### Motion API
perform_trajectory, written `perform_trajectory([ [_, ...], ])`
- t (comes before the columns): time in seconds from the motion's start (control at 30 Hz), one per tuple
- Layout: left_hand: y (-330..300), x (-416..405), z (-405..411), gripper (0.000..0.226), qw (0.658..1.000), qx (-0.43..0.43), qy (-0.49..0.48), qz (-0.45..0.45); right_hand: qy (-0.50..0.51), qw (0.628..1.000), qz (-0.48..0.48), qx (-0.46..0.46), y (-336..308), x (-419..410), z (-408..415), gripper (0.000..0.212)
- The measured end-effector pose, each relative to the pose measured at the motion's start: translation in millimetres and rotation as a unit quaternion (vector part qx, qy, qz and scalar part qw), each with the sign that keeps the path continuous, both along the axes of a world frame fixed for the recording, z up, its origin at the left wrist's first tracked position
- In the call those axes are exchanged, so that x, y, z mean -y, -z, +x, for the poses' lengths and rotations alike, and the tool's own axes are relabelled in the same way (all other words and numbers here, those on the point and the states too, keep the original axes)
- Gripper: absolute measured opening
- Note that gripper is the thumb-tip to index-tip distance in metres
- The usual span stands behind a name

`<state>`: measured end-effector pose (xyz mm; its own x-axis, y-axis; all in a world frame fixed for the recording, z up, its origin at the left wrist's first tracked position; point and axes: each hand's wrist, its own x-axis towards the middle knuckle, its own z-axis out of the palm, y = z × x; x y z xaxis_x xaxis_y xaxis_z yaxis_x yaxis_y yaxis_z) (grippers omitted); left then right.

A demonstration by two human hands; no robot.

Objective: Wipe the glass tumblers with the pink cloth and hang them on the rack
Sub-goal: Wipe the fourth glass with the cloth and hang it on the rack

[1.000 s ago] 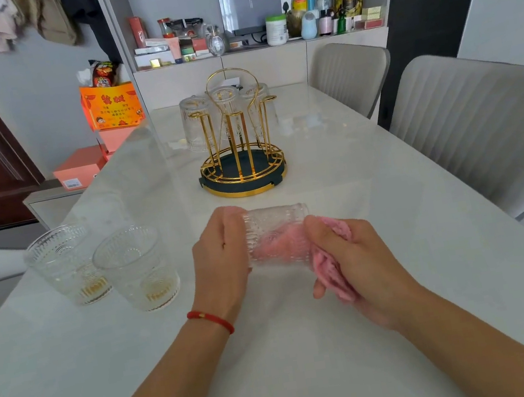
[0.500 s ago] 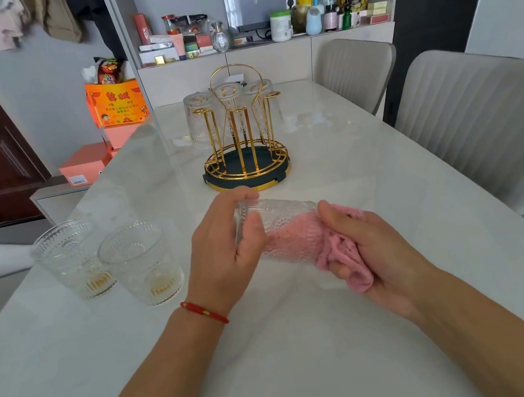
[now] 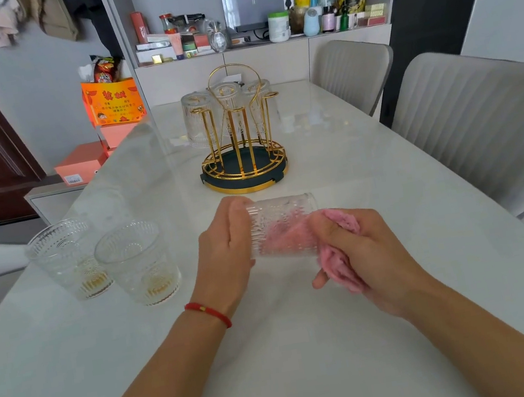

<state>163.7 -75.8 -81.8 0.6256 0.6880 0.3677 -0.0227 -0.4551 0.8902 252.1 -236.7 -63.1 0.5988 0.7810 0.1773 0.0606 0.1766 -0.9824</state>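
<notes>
My left hand point(image 3: 226, 255) grips a ribbed glass tumbler point(image 3: 282, 219) by its base, held sideways above the table with its mouth to the right. My right hand point(image 3: 365, 250) holds the pink cloth point(image 3: 338, 255), which is pushed into the tumbler's mouth; pink shows through the glass. Two more tumblers point(image 3: 66, 260) point(image 3: 139, 264) stand upright at the left. The gold rack point(image 3: 243, 153) on a dark round base stands beyond my hands, with three tumblers point(image 3: 198, 119) hanging upside down on its far pegs.
The pale marble table point(image 3: 311, 345) runs away from me. Two grey chairs point(image 3: 489, 124) stand along its right side. A cluttered shelf point(image 3: 261, 27) lies behind the table's far end, and orange boxes point(image 3: 83, 163) sit at the left.
The tumbler has turned in my hands, tilting and then levelling again. My right hand with the cloth has shifted slightly at the mouth of the glass.
</notes>
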Motion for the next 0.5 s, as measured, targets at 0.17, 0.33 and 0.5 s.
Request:
perform_trajectory([
  [0.17,7,-21,-8,0.045,0.963,0.021,0.02,0.266,-0.038,0.981,-0.053,-0.184,-2,2,6,0.031],
  [0.33,4,-6,-3,0.044,0.987,0.046,0.064,0.14,0.033,0.999,0.005,-0.013,-3,4,3,0.04],
  [0.5,-7,15,3,0.044,0.949,-0.098,0.05,-0.296,0.072,0.983,-0.007,0.166,6,2,-4,0.035],
])
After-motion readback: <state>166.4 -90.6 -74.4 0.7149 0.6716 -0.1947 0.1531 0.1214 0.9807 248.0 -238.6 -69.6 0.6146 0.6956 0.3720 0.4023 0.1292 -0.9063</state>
